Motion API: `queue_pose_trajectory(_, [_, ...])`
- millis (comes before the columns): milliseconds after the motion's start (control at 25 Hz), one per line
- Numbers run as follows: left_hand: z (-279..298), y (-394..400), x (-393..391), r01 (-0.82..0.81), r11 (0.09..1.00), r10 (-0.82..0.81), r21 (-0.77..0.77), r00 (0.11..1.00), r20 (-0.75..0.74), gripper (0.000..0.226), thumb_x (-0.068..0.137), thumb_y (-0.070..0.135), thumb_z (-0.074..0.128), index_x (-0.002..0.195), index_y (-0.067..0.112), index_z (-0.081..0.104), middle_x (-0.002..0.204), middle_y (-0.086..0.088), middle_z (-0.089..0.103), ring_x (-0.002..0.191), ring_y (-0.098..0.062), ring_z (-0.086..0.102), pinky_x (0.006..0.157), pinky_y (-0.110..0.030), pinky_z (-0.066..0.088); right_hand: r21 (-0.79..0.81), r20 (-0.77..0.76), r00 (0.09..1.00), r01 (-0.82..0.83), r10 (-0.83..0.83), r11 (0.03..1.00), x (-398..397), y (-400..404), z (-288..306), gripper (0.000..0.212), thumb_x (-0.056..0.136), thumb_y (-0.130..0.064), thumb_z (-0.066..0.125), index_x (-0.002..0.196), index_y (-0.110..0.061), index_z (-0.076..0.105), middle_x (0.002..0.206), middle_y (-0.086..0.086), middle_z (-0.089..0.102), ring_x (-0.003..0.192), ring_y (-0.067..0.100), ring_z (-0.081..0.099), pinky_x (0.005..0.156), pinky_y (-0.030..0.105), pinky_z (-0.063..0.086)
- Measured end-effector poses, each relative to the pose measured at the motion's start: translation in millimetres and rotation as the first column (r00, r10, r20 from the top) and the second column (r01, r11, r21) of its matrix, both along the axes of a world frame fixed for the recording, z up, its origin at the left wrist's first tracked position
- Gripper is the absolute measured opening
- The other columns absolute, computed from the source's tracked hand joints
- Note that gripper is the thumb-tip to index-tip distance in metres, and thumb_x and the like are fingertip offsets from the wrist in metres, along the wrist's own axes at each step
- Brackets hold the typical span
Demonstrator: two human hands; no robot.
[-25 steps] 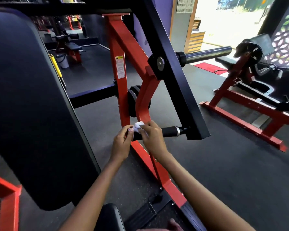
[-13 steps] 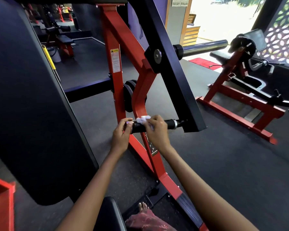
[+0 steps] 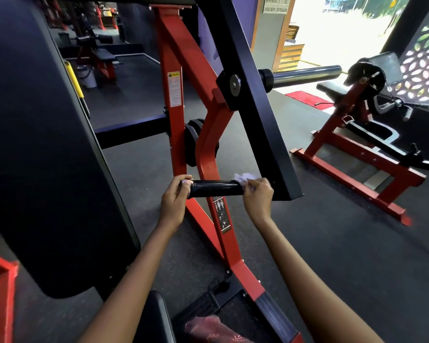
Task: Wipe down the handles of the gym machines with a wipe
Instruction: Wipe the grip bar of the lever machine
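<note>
This is a gym floor. A red-and-black plate-loaded machine (image 3: 183, 78) stands close, with a large dark back pad (image 3: 42, 144), a chrome weight sleeve (image 3: 305, 76) and a yellow-topped warning label (image 3: 174, 89) on its upright, all on dark rubber flooring (image 3: 332, 243). To the right stands another red-framed machine (image 3: 357, 144) with a black weight plate (image 3: 364, 74), and farther back on the left is what looks like a padded bench (image 3: 104, 55), though that corner is dim.
</note>
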State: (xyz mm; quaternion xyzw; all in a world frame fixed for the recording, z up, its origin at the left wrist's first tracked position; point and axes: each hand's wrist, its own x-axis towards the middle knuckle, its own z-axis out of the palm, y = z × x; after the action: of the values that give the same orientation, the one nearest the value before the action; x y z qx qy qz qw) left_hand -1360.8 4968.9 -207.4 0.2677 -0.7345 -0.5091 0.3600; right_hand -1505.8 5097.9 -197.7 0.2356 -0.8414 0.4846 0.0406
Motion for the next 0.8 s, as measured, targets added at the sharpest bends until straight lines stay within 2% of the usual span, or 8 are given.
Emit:
queue_pose_trajectory(200, [0, 0, -4, -0.048, 0.994, 0.051, 0.101, 0.998, -0.034, 0.023, 0.091, 0.031, 0.045, 0.101, 0.021, 0.064, 0.095, 0.003, 0.064, 0.093, -0.021, 0.062, 0.075, -0.033, 0.05, 0.023, -0.192, 0.929, -0.319, 0.317, 0.948, 30, -17, 7, 0.019, 0.086, -0.002, 0.061, 0.102, 0.0, 0.07, 0.082, 0.005, 0.053, 0.075, 0.014, 0.048, 0.065, 0.013, 0.032])
queue_pose_trajectory(360, [4, -3, -5, -0.082, 0.987, 0.09, 0.138, 0.995, -0.051, 0.025, 0.082, 0.029, 0.046, 0.091, 0.022, 0.068, 0.091, 0.005, 0.067, 0.088, -0.008, 0.061, 0.08, -0.033, 0.048, 0.054, -0.192, 0.964, -0.179, 0.186, 0.982, 10, -7, -1, 0.017, 0.085, -0.008, 0.064, 0.099, -0.004, 0.072, 0.088, 0.01, 0.059, 0.088, 0.027, 0.052, 0.076, 0.024, 0.034])
queue_pose_trajectory(480, [9, -2, -8, -0.079, 0.981, 0.092, 0.177, 0.993, -0.069, 0.024, 0.084, 0.023, 0.048, 0.094, 0.014, 0.068, 0.084, 0.013, 0.067, 0.076, 0.006, 0.059, 0.073, -0.02, 0.047, 0.014, -0.233, 0.929, -0.292, 0.287, 0.956, 37, -31, 3, 0.016, 0.082, -0.005, 0.064, 0.096, -0.002, 0.072, 0.09, 0.011, 0.06, 0.087, 0.025, 0.05, 0.075, 0.022, 0.035])
queue_pose_trajectory(560, [8, -1, -8, -0.11, 0.972, 0.126, 0.21, 0.99, -0.067, 0.02, 0.091, 0.01, 0.049, 0.099, 0.006, 0.067, 0.08, 0.012, 0.065, 0.068, 0.008, 0.057, 0.069, -0.015, 0.045, -0.004, -0.315, 0.868, -0.405, 0.384, 0.914, 54, -44, 6, 0.017, 0.081, -0.007, 0.063, 0.094, -0.004, 0.073, 0.088, 0.011, 0.061, 0.086, 0.02, 0.047, 0.076, 0.02, 0.034])
queue_pose_trajectory(640, [7, -1, -8, -0.123, 0.971, 0.138, 0.206, 0.989, -0.057, 0.021, 0.094, 0.003, 0.046, 0.098, 0.008, 0.066, 0.081, 0.009, 0.064, 0.067, 0.008, 0.056, 0.071, -0.019, 0.045, 0.028, -0.421, 0.765, -0.525, 0.487, 0.851, 52, -41, 3, 0.017, 0.082, -0.008, 0.061, 0.094, -0.003, 0.073, 0.087, 0.01, 0.061, 0.086, 0.016, 0.044, 0.077, 0.019, 0.035])
queue_pose_trajectory(720, [8, -1, -8, -0.113, 0.977, 0.125, 0.183, 0.99, -0.059, 0.018, 0.091, 0.009, 0.048, 0.089, 0.016, 0.064, 0.084, 0.01, 0.064, 0.07, 0.009, 0.056, 0.073, -0.018, 0.045, 0.116, -0.568, 0.616, -0.597, 0.546, 0.794, 34, -27, -4, 0.017, 0.084, -0.008, 0.059, 0.094, -0.005, 0.073, 0.088, 0.011, 0.062, 0.085, 0.018, 0.044, 0.074, 0.024, 0.038])
queue_pose_trajectory(760, [9, 0, -7, -0.11, 0.979, 0.12, 0.171, 0.991, -0.053, 0.016, 0.089, 0.014, 0.048, 0.086, 0.018, 0.064, 0.085, 0.008, 0.064, 0.072, 0.009, 0.056, 0.071, -0.015, 0.044, 0.143, -0.615, 0.573, -0.594, 0.542, 0.791, 23, -19, -7, 0.019, 0.085, -0.008, 0.057, 0.095, -0.006, 0.073, 0.088, 0.011, 0.062, 0.085, 0.019, 0.045, 0.072, 0.027, 0.04])
queue_pose_trajectory(800, [11, 0, -7, -0.108, 0.981, 0.115, 0.158, 0.993, -0.034, 0.016, 0.09, 0.016, 0.049, 0.087, 0.018, 0.064, 0.087, 0.005, 0.065, 0.074, 0.009, 0.056, 0.068, -0.011, 0.043, 0.144, -0.626, 0.582, -0.567, 0.519, 0.811, 15, -14, -9, 0.021, 0.086, -0.009, 0.054, 0.096, -0.006, 0.073, 0.089, 0.011, 0.062, 0.084, 0.02, 0.046, 0.07, 0.03, 0.042])
